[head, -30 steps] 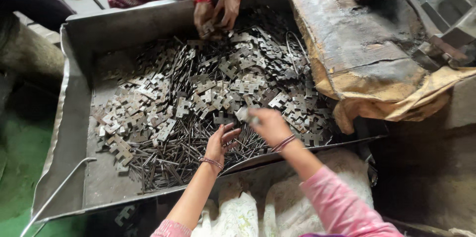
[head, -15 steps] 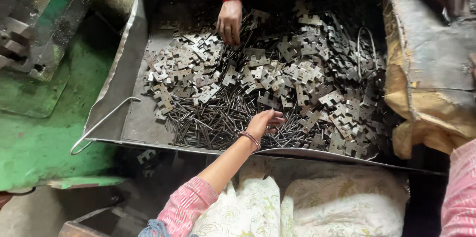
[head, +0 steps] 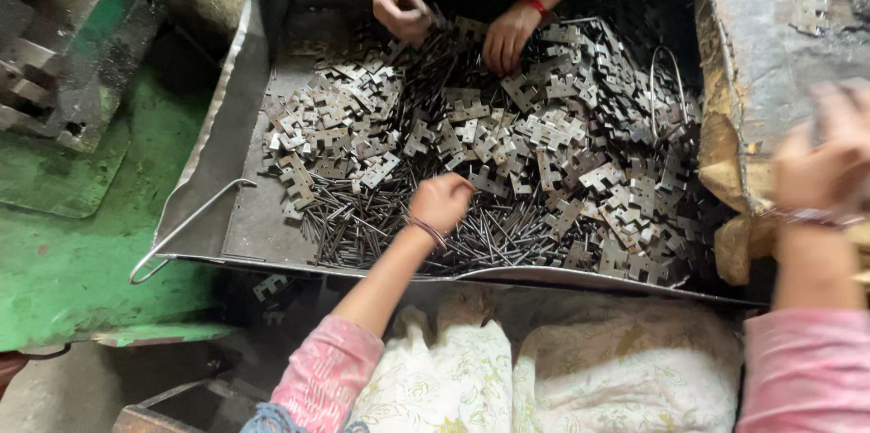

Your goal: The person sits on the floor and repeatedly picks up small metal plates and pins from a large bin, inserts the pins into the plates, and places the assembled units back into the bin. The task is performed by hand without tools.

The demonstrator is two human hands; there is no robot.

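My left hand stayed over the metal pins, fingers curled shut; right hand re-entered near the sack, blurred, grip unclear.

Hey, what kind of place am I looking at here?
Probably a small metal workshop. A steel tray holds heaps of stamped hinge plates and pins, a green machine stands beside it, and another person's hands sort parts across the tray.

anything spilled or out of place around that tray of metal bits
Yes: one notched metal plate lies on the dark floor below the tray's near rim, apart from the heap. The tray's wire handle is bent askew.
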